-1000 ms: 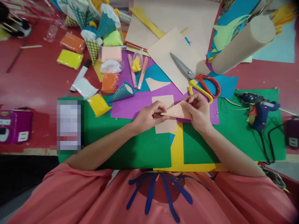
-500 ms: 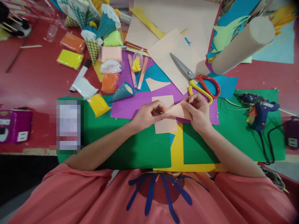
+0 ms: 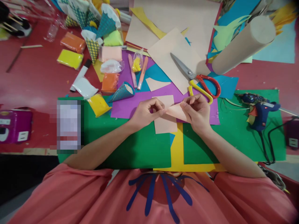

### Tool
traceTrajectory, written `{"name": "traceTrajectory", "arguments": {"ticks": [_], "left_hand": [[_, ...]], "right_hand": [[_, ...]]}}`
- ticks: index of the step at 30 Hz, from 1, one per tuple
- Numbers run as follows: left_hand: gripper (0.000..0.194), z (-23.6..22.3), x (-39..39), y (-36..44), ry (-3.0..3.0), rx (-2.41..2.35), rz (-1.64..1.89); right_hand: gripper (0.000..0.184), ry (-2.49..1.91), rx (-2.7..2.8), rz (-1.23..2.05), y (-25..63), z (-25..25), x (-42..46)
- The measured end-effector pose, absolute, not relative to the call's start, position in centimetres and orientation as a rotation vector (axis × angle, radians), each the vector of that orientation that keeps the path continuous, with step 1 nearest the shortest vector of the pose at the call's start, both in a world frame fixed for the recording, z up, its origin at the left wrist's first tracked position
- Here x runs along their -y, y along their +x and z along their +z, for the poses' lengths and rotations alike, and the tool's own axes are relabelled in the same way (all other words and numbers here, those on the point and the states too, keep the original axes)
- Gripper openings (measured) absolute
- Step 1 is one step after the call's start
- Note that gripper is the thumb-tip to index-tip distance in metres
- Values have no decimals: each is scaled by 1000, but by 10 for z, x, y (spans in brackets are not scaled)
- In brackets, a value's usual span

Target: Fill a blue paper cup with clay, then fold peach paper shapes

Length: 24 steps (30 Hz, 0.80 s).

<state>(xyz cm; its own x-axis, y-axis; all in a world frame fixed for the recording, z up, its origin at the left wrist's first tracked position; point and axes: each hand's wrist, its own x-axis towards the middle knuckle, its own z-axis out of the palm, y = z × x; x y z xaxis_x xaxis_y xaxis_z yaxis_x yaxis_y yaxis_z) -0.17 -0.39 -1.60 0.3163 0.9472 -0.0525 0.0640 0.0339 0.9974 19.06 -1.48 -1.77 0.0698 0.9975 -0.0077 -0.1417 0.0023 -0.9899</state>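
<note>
Both my hands hold a small peach paper cone (image 3: 177, 111) just above a peach paper rectangle (image 3: 165, 123) lying on purple and green sheets. My left hand (image 3: 146, 112) pinches the cone's pointed tip with fingers closed. My right hand (image 3: 197, 112) wraps its fingers round the wide end. Beyond my right hand lie scissors (image 3: 196, 81) with red and yellow handles on a peach sheet.
A blue glue gun (image 3: 260, 112) with its cord rests on the green sheet at right. A cardboard tube (image 3: 243, 43) lies at the back right. A teal patterned cone (image 3: 122, 91), clay packets (image 3: 70, 59) and markers (image 3: 137, 73) crowd the back left. A purple box (image 3: 14, 126) sits far left.
My left hand's fingers have shifted slightly on the cone's tip, turning it a little. The cone stays in the same spot above the peach rectangle.
</note>
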Motion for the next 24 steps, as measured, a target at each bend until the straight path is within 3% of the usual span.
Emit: {"name": "traceTrajectory", "arguments": {"ticks": [10,16,24], "left_hand": [[51,-17,3,1,1152,-929,827],[45,-12,10,5,1256,-929,597],[46,-11,9,5,1072,-986,633]], "right_hand": [[30,-1143,1066,1137,187,-14,18],[30,-1175,1021,1126,180,-14,28],[32,-1201,1067,1110,181,-19,28]]}}
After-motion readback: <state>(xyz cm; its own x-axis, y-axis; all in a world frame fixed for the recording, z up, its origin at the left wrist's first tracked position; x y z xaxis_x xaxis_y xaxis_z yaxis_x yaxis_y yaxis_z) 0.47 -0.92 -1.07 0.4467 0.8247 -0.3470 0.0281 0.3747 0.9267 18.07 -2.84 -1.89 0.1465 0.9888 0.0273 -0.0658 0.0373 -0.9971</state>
